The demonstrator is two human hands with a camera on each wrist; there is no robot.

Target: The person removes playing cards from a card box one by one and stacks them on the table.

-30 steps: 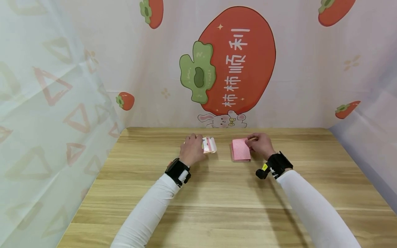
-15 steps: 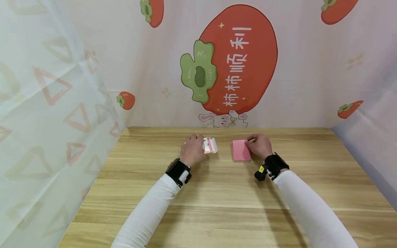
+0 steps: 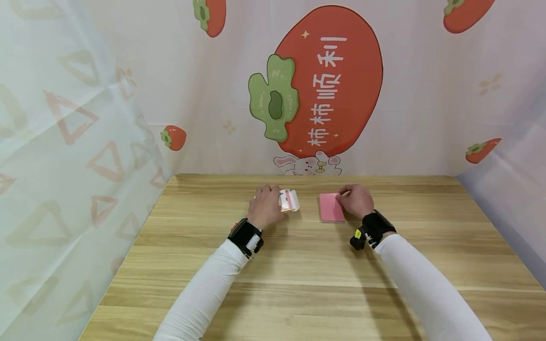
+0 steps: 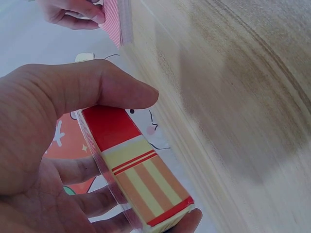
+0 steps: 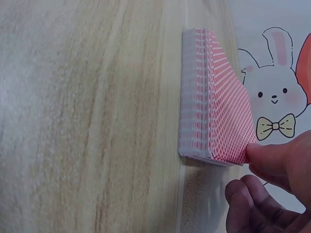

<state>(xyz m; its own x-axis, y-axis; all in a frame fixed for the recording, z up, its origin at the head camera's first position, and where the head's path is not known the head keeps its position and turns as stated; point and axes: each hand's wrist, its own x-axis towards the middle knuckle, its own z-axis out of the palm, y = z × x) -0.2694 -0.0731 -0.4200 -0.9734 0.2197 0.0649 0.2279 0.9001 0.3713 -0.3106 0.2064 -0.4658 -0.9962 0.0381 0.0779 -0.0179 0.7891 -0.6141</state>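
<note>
My left hand (image 3: pixel 265 208) grips a small card box (image 4: pixel 146 170) at the far part of the table. The box has red, cream and orange stripes, and its white flap end points right in the head view. Thumb and fingers lie on opposite sides of it; the hand hides part. To its right, a deck of playing cards (image 3: pixel 331 207) with pink-red patterned backs lies flat in a stack. My right hand (image 3: pixel 358 200) pinches the deck's far right corner, with a digit on the top card (image 5: pixel 231 109). The other fingers curl beside the stack.
The wood-grain table (image 3: pixel 290 279) stretches toward me on all sides of the two items. A printed curtain (image 3: pixel 418 94) with a persimmon and a rabbit hangs just behind the far edge. Another patterned curtain (image 3: pixel 64 166) stands at the left.
The top of the deck, offset from the stack before, now lines up with it. My right hand has shifted slightly left and toward me. My left hand stays on the card box.
</note>
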